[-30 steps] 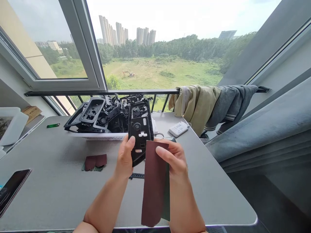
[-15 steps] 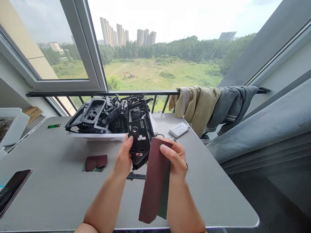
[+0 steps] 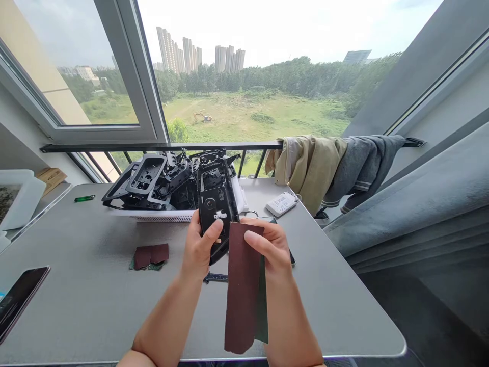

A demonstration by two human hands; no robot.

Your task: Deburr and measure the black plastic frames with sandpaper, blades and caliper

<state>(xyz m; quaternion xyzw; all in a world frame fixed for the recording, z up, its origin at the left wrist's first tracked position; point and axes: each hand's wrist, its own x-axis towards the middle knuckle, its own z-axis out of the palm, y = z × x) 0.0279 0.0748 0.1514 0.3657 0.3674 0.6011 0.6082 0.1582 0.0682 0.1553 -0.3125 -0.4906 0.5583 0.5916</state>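
My left hand (image 3: pixel 199 247) grips a black moulded plastic part (image 3: pixel 216 216) with several holes, its thumb lying across the part's face. My right hand (image 3: pixel 267 250) pinches a strip of maroon sandpaper (image 3: pixel 241 288) at its top end, with a green sheet (image 3: pixel 262 306) behind it. The strip hangs down and its top edge sits close to the lower part of the black piece. Its grit side faces me. I cannot tell whether the strip touches the plastic.
A white mesh basket (image 3: pixel 153 216) heaped with black plastic parts stands at the back of the grey table (image 3: pixel 95 239). Sandpaper scraps (image 3: pixel 151 256), a steel ruler (image 3: pixel 216 278), a phone (image 3: pixel 19 300), a green lighter (image 3: pixel 84 198) and a white device (image 3: pixel 281 204) lie around. Clothes (image 3: pixel 309 168) hang on the rail.
My left hand has turned the black part, tilting its top toward the basket, and its thumb now crosses the face. The sandpaper strip hangs more upright.
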